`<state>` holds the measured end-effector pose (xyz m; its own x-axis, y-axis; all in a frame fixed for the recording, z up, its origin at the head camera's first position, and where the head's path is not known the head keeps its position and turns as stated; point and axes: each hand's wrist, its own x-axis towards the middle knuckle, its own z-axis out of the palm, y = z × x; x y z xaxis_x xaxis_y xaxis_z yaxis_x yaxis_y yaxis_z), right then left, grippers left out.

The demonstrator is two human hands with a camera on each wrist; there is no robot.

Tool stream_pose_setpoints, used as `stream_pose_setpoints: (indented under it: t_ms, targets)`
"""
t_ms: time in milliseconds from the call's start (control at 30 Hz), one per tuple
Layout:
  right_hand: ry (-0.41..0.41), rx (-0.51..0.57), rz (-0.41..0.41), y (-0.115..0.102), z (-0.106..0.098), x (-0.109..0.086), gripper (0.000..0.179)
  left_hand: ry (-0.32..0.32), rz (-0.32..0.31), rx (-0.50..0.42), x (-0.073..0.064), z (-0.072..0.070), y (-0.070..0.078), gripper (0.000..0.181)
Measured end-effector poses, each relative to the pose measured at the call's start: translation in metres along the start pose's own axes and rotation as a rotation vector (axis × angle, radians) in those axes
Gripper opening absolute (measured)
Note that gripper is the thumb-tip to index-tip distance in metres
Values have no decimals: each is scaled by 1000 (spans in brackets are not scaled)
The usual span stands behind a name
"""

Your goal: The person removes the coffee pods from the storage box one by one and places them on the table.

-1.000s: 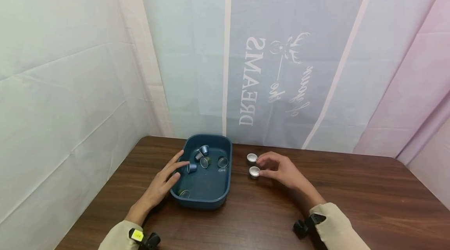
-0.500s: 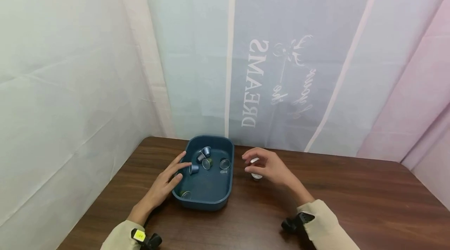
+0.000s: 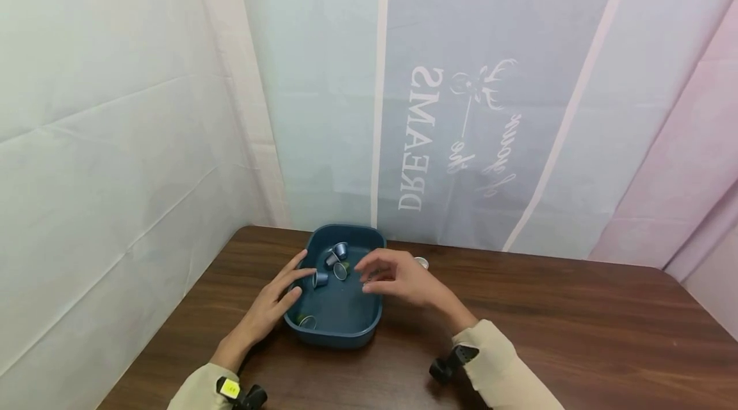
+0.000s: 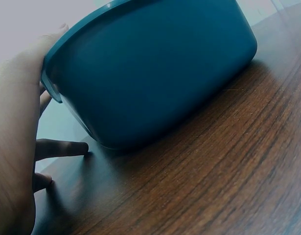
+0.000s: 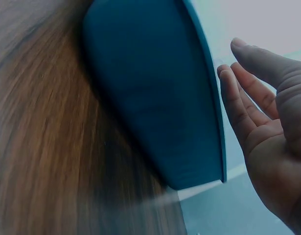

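Note:
A dark blue plastic bin (image 3: pixel 333 334) holds several small coffee capsules, among them a blue one (image 3: pixel 321 279) by my left fingers and a silver-lidded one (image 3: pixel 341 271) in the middle. My left hand (image 3: pixel 268 304) rests on the bin's left rim with its fingers spread. In the left wrist view the thumb lies along the rim, and two fingers (image 4: pixel 62 148) extend outside the wall. Over the right rim hovers my right hand (image 3: pixel 403 278), thumb and fingers apart with nothing seen between them; it partly hides a capsule inside.
On the brown wooden table (image 3: pixel 548 307), a silver-lidded capsule (image 3: pixel 423 262) stands just behind my right hand, which blocks the spot in front of it. A pale printed curtain (image 3: pixel 323 90) hangs along the table's back edge.
My right hand has moved left from the two capsules on the table to above the bin's right side, its fingers apart. The left hand stays on the left rim.

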<state>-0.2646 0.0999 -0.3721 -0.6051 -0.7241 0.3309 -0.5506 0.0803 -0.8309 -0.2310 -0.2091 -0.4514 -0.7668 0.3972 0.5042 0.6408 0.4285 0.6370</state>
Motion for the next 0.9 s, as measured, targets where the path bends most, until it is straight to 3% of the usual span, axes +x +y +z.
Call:
stream_pose_setpoints:
  t_ms: [133,367,700,900]
  targets:
    - [-58,14,8,13,6,14,31,6,-17,-3,-1,0,1,40]
    - [-197,16,62,15,9,35,38,0,-22,-2,0,-1,2,39]
    - [-422,-59,-31,20,18,56,32,-8,3,-1,1,0,0,37]
    - [-500,-85,-13,17,24,62,34,-7,-11,2,-1,0,0,38]
